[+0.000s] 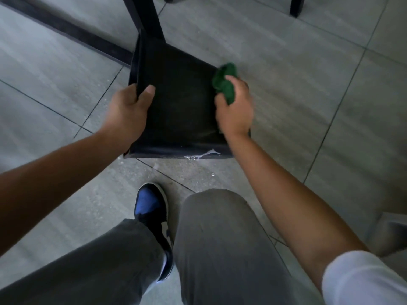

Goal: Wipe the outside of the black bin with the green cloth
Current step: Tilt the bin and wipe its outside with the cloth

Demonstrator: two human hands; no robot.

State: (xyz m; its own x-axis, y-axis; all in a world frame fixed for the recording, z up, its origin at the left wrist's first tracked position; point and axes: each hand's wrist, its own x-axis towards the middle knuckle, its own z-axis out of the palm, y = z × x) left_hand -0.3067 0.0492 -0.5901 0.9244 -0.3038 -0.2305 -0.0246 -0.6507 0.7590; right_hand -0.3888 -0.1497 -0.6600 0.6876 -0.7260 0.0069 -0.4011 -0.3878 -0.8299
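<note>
A square black bin (178, 97) stands open on the grey tiled floor in front of me, seen from above. My left hand (127, 111) grips its left rim, thumb inside and fingers outside. My right hand (234, 108) is closed around a crumpled green cloth (224, 82) and presses it against the bin's right rim and outer right side. White scuff marks show on the bin's near wall (198, 155).
A black table leg (145, 18) stands right behind the bin, another leg (297, 5) at the top right. A dark floor strip (66, 31) runs along the upper left. My blue-and-black shoe (152, 201) and grey-trousered knee (220, 216) are just below the bin.
</note>
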